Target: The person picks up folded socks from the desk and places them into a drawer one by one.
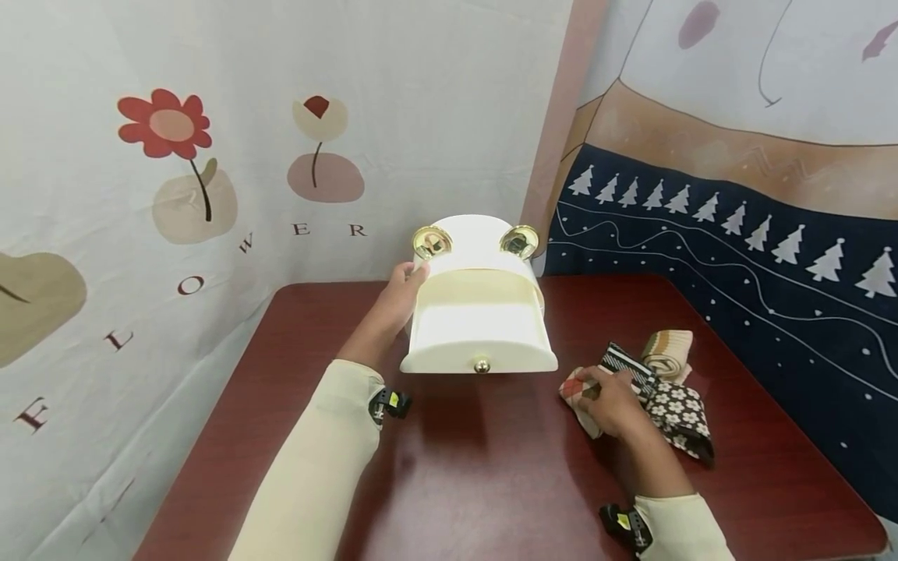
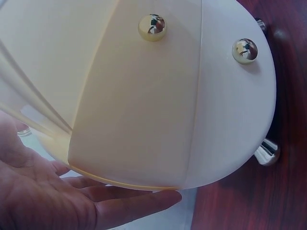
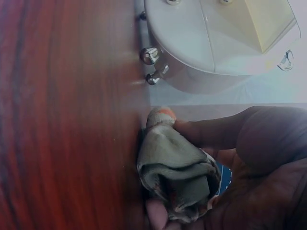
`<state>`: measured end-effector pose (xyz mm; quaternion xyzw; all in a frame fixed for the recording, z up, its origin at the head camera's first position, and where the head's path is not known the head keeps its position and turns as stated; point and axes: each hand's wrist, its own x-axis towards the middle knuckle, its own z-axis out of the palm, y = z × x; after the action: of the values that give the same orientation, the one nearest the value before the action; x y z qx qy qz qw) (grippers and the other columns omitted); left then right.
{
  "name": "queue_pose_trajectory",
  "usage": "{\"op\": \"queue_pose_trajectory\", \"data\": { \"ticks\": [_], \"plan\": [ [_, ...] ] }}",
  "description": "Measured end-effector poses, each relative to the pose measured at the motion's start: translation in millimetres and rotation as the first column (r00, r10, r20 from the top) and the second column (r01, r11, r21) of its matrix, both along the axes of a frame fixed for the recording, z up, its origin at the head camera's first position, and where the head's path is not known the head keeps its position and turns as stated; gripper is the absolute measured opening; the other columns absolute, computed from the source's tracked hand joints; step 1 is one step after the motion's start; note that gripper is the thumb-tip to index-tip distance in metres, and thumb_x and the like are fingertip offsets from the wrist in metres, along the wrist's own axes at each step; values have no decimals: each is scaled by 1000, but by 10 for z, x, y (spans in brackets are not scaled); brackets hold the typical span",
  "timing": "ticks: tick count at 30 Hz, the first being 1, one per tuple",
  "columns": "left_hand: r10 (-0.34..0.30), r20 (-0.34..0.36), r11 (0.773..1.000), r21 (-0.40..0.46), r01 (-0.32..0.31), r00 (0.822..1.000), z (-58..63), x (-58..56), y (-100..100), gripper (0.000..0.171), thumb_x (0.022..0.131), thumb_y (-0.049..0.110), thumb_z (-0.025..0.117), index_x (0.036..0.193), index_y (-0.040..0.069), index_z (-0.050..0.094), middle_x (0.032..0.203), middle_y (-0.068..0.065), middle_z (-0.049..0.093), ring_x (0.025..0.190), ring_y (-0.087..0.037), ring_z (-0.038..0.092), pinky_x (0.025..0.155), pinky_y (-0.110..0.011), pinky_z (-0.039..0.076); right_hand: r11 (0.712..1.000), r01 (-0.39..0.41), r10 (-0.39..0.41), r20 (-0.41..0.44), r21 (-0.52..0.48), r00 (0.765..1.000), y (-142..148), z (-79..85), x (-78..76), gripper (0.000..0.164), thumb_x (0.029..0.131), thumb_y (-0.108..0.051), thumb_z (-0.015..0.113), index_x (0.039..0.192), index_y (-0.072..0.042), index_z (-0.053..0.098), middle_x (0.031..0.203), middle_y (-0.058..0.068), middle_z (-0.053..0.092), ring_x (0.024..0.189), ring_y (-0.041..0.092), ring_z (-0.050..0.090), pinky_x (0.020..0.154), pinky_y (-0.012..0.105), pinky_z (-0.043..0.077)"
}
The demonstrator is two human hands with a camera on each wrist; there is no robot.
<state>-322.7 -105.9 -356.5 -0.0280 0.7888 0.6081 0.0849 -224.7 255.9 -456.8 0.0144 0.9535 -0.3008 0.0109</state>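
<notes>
A cream-white storage box (image 1: pixel 484 312) with two gold bell-shaped domes and silver feet stands on the table, its upper compartment tilted open with a gold knob in front. My left hand (image 1: pixel 400 300) rests against the box's left side, its fingers lying fairly straight along the rim in the left wrist view. To the right of the box, my right hand (image 1: pixel 613 401) pinches a rolled sock (image 3: pixel 175 163), beige with red patches, at the tabletop. Beside that hand lie a black-and-white striped rolled sock (image 1: pixel 629 368), a black one with white flowers (image 1: pixel 679 413) and a beige striped one (image 1: pixel 668 352).
The dark red wooden table (image 1: pixel 463 483) carries everything. Behind it hangs a pale cloth with printed flowers (image 1: pixel 171 125). A navy cloth with white trees (image 1: pixel 737 257) borders the right side.
</notes>
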Motion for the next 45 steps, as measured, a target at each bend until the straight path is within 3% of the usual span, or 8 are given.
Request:
{"op": "queue_pose_trajectory", "data": {
  "ticks": [7,17,28,31,37,40,45],
  "plan": [
    [-3,-5,1000,9,3,1000,-7,-6,-2,79,113,64,38,175,22,13,173,-16,35,154,-34,43,132,-55,30,998,-57,58,-82,6,995,-25,-28,-1,40,87,-4,81,126,-1,74,120,38,51,105,45,59,91,57,52],
    [-7,-3,1000,-1,7,1000,-6,-11,-3,80,113,65,38,175,23,12,177,-15,31,159,-33,37,134,-55,26,998,-62,62,-26,21,998,-42,2,3,48,80,-1,83,127,-1,74,126,41,50,105,44,60,91,53,53],
    [-9,2,1000,-22,9,1000,5,-3,-2,81,112,66,37,176,22,11,178,-15,30,161,-33,35,135,-56,25,994,-104,100,-113,-23,989,-38,13,9,49,75,6,83,123,4,78,127,43,62,115,48,61,94,51,54],
    [-7,2,1000,-22,7,1000,3,-5,-4,81,112,65,37,176,22,11,178,-14,29,161,-33,35,135,-56,25,994,-101,94,-150,-37,984,-35,25,22,49,73,7,84,121,3,79,129,42,63,113,46,62,94,49,53],
    [-3,11,1000,-20,3,1000,3,-4,-3,81,112,66,37,176,23,11,179,-13,27,162,-32,34,135,-57,25,994,-93,81,-168,-62,982,-34,83,49,49,76,8,84,124,4,78,113,35,63,95,34,60,80,39,50],
    [-5,9,1000,-17,5,1000,8,7,-2,80,113,65,36,176,23,11,179,-13,27,162,-32,34,135,-57,24,996,-64,51,-183,-63,982,-37,134,64,50,79,6,85,127,4,77,115,35,62,99,38,61,84,42,50],
    [-8,-4,1000,1,8,1000,23,37,3,78,113,63,37,175,22,14,176,-15,32,157,-33,39,134,-56,26,996,-25,9,-177,-87,984,-52,268,102,54,84,1,83,137,1,73,131,40,53,116,51,57,98,56,48]
  ]
}}
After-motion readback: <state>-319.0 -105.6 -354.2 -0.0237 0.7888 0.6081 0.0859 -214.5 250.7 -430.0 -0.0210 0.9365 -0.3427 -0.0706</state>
